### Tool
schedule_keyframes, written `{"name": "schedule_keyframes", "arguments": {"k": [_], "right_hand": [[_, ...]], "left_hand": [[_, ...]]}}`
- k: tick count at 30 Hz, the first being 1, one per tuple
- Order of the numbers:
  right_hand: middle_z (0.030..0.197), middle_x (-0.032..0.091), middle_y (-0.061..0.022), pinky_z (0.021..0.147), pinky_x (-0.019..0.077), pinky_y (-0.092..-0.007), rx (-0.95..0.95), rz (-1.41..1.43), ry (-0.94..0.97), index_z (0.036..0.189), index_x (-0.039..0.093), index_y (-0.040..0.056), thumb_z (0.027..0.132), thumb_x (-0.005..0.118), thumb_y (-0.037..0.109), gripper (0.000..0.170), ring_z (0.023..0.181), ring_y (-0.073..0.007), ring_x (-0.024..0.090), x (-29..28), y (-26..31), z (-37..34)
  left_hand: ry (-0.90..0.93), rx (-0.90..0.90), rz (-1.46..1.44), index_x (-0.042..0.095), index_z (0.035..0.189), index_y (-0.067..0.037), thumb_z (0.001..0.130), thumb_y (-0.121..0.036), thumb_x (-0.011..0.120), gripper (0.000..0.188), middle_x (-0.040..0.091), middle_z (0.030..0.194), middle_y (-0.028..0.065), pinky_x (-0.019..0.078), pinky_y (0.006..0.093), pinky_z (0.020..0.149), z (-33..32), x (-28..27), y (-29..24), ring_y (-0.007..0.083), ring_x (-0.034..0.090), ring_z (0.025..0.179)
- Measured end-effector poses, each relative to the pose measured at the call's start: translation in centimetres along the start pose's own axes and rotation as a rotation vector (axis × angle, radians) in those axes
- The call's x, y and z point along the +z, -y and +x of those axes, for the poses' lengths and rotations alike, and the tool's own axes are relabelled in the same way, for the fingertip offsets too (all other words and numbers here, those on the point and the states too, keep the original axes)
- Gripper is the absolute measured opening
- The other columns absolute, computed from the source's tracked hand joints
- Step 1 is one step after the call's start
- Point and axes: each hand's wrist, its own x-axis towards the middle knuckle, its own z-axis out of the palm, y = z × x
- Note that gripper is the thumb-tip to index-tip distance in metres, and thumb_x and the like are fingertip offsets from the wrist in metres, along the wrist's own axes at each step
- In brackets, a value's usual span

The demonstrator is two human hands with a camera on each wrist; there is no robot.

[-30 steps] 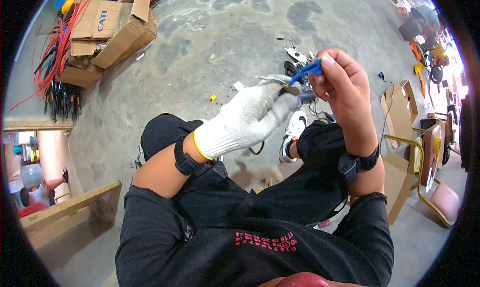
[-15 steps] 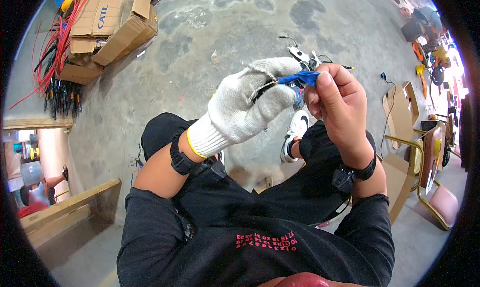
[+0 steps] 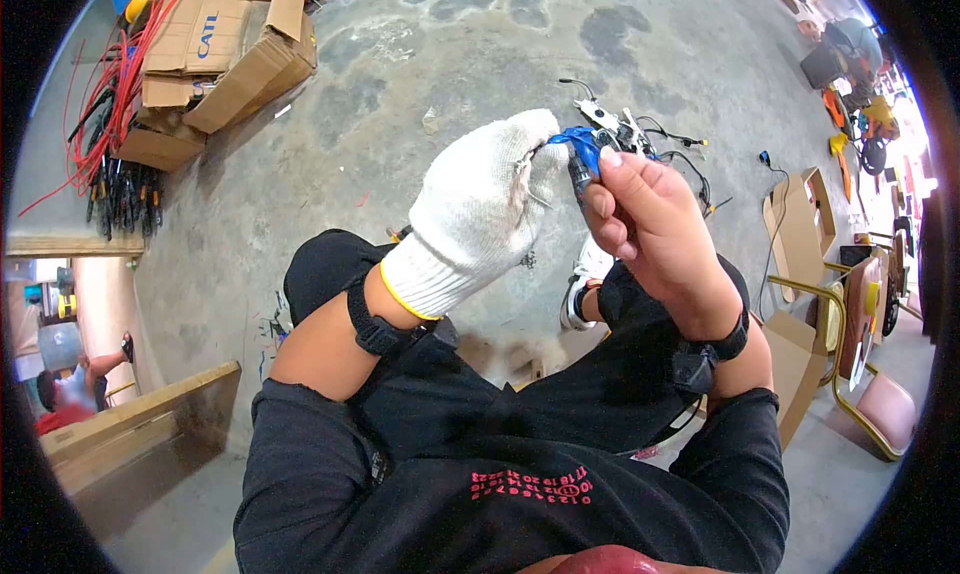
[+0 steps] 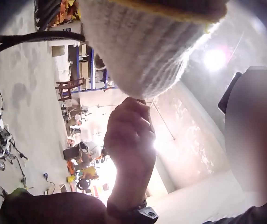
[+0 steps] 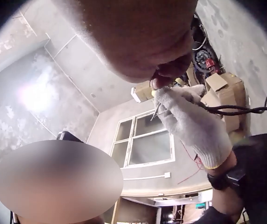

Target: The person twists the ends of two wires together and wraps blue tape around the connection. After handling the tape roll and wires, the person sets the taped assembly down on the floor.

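Note:
My left hand [image 3: 470,199], in a white knit glove, is curled at chest height in front of me. It grips a black cable [image 5: 245,110], seen running out of the glove in the right wrist view; thin wire ends poke out by the fingertips there. A crumpled blue strip [image 3: 576,138] spans the short gap between the two hands. My bare right hand [image 3: 660,224] pinches its near end between thumb and forefinger. The strip's other end disappears at the gloved fingertips. Inside the glove, most of the cable is hidden.
White and black parts with loose cables [image 3: 625,124] lie on the concrete floor beyond my hands. At the far left stand cardboard boxes [image 3: 215,59] beside red wires [image 3: 105,109]. To the right are flattened cardboard [image 3: 800,214] and a gold-framed chair [image 3: 885,404].
The blue strip, stretched out between the hands before, is now shorter and bunched up. My right hand has moved left and down toward the glove, and the gloved hand has turned its back upward.

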Motion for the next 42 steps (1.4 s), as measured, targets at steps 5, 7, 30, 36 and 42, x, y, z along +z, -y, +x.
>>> {"name": "schedule_keyframes", "arguments": {"k": [5,7,30,36,42], "right_hand": [[0.073,0.054,0.0034,0.046,0.0331,-0.0189,0.184,0.343,0.231,0.083,0.052,0.0108,0.105,0.053,0.034,0.031,0.056,-0.0046,0.045,0.2,-0.2,-0.2],[0.073,0.053,0.0033,0.046,0.0335,-0.0189,0.192,0.387,0.258,0.083,0.052,0.0109,0.105,0.053,0.033,0.031,0.056,-0.0045,0.045,0.3,-0.4,-0.2],[0.077,0.063,-0.0004,0.056,0.0447,-0.0215,-0.224,-0.215,-0.099,0.105,0.061,0.0000,0.102,0.060,0.026,0.026,0.062,-0.0058,0.054,2.1,-3.4,1.3],[0.076,0.066,-0.0022,0.059,0.0489,-0.0246,-0.449,-0.423,-0.125,0.102,0.063,0.0003,0.100,0.063,0.023,0.022,0.065,-0.0078,0.059,1.3,-4.4,2.0],[0.077,0.068,-0.0054,0.058,0.0499,-0.0270,-0.565,-0.631,-0.166,0.103,0.064,0.0009,0.097,0.064,0.014,0.014,0.063,-0.0110,0.062,1.4,-3.9,1.5]], "left_hand": [[-0.003,0.001,0.098,0.064,0.108,0.000,0.093,-0.006,0.066,0.016,0.069,0.097,0.0178,0.0556,0.0359,0.077,0.4,-0.3,-0.3,0.0335,0.070,0.085],[-0.034,-0.001,0.092,0.065,0.108,0.000,0.093,-0.006,0.066,0.016,0.069,0.097,0.0178,0.0555,0.0353,0.077,0.3,-0.1,-0.4,0.0320,0.070,0.085],[0.080,-0.900,-1.041,0.057,0.121,-0.007,0.106,-0.033,0.046,0.032,0.063,0.096,0.0035,0.0510,0.0268,0.068,0.1,-0.8,-1.9,0.0107,0.060,0.079],[0.191,-0.910,-1.178,0.061,0.107,-0.009,0.105,-0.038,0.052,0.030,0.052,0.072,-0.0033,0.0362,0.0227,0.052,0.0,-1.6,-1.3,0.0059,0.046,0.059],[0.290,-0.916,-1.288,0.060,0.100,-0.009,0.103,-0.038,0.054,0.030,0.045,0.062,-0.0036,0.0289,0.0249,0.048,0.2,-2.0,-1.1,0.0062,0.037,0.050]]}}
